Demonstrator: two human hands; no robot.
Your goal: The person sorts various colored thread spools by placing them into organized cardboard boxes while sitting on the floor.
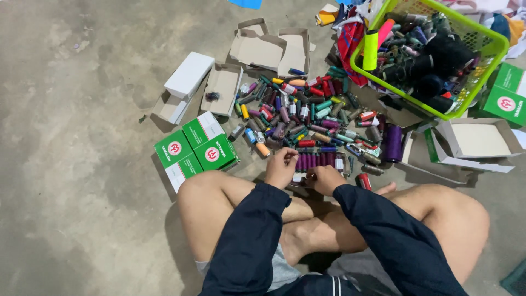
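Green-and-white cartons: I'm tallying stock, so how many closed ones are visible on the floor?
3. Two closed cartons lie side by side by the person's left knee, near the left hand. One carton sits at the right edge beside the green basket. Others may be hidden.

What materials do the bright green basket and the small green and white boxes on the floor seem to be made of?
The bright green basket looks like moulded plastic: smooth, slightly glossy, with a regular lattice wall. The small green and white boxes look like thin printed cardboard: sharp folded edges, and the open boxes nearby show dull beige insides and bent flaps.
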